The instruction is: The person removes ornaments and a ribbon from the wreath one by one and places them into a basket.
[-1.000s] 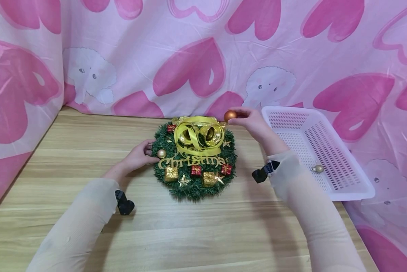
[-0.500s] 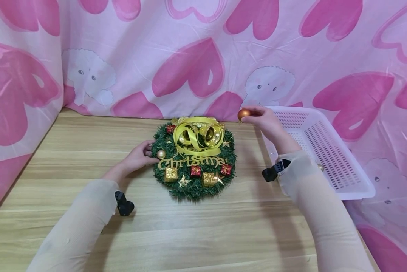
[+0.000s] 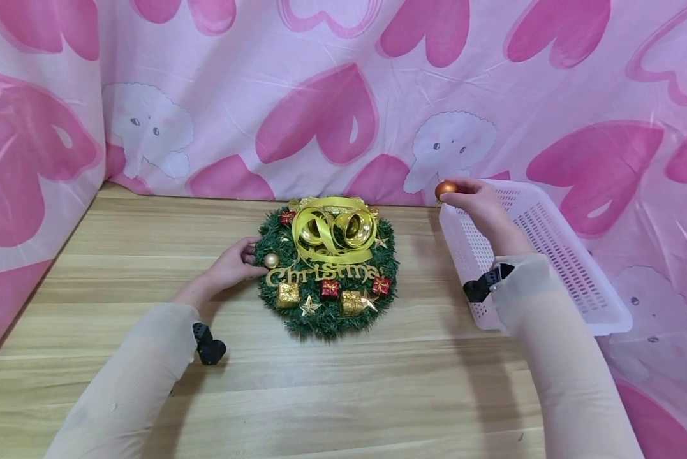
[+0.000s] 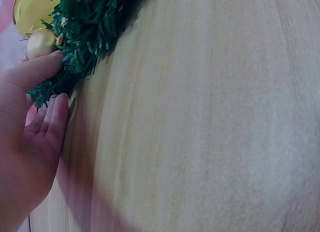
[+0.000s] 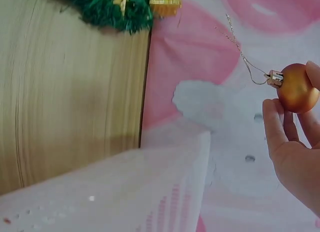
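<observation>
right wrist view alone shows bauble (image 5: 297, 88) hanging thread (image 5: 240, 51).

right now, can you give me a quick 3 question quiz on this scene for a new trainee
1. True or false: the right hand pinches an orange bauble over the far corner of the white basket.
2. What does the left hand touch? A) the basket B) the edge of the green wreath C) the gold ribbon
3. Fill in: a thin metallic ___ hangs from the bauble's cap.

Key: 1 true. 2 B. 3 string.
</observation>
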